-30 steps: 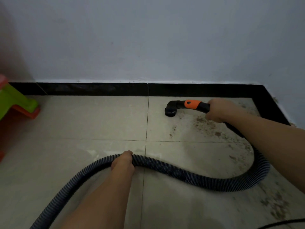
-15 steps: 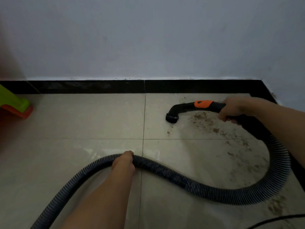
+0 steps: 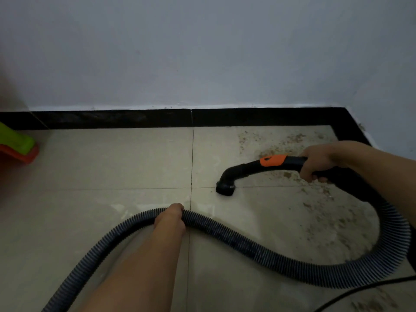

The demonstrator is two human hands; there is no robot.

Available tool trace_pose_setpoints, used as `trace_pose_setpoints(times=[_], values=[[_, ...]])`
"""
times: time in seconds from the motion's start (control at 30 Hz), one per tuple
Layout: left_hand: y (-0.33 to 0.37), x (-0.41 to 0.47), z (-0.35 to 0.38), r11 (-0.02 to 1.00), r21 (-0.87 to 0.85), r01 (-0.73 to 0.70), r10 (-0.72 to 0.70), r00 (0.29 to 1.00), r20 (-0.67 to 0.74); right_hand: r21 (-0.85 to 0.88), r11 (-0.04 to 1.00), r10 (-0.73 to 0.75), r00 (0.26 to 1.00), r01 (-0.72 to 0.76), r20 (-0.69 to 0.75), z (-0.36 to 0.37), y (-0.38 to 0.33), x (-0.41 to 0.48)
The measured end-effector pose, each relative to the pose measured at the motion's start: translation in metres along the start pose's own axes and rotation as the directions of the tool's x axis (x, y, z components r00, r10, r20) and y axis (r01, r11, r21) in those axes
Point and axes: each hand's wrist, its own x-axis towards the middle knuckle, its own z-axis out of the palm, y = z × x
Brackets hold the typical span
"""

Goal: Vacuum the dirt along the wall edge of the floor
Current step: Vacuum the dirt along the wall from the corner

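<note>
Left grip point(image 3: 171, 218) is curling tight round the ribbed hose point(image 3: 236, 240), closest to us. Further out, right grip point(image 3: 315, 164) is wrapping fully round the black wand point(image 3: 249, 168), its nozzle point(image 3: 225, 188) sitting on the floor point(image 3: 112, 165). Dirt point(image 3: 283, 140) is lying beyond, against the black skirting point(image 3: 135, 119). Mid-sweep, I'd say; the next move is calling for a push forward along that edge.

Seen through one head-worn wide-angle camera, pitched forward and down, low and near over tiled floor point(image 3: 101, 167), facing black skirting point(image 3: 112, 119) and grey wall point(image 3: 202, 52).
</note>
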Motion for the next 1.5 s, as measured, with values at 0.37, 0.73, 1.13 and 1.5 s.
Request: trace_pose_setpoints(times=[0.37,0.73,1.13,1.5], values=[[0.008,-0.01,-0.021,0.997,-0.071,0.006,-0.009,0.999,-0.039,-0.046,0.998,-0.057,0.978,0.048,-0.202,0.019,-0.05,0.014],[0.023,-0.015,-0.065,0.96,-0.268,-0.084,0.034,0.982,-0.187,0.12,0.989,-0.054,0.961,0.089,-0.271,0.034,-0.1,0.049],[0.024,-0.01,-0.065,0.971,-0.233,-0.063,0.018,0.982,-0.189,-0.035,0.969,-0.245,0.925,0.245,-0.292,0.048,-0.122,0.052],[0.023,-0.005,-0.088,0.974,-0.224,-0.009,-0.052,0.964,-0.262,-0.436,0.818,-0.56,0.693,0.375,-0.454,0.083,-0.219,0.057]])
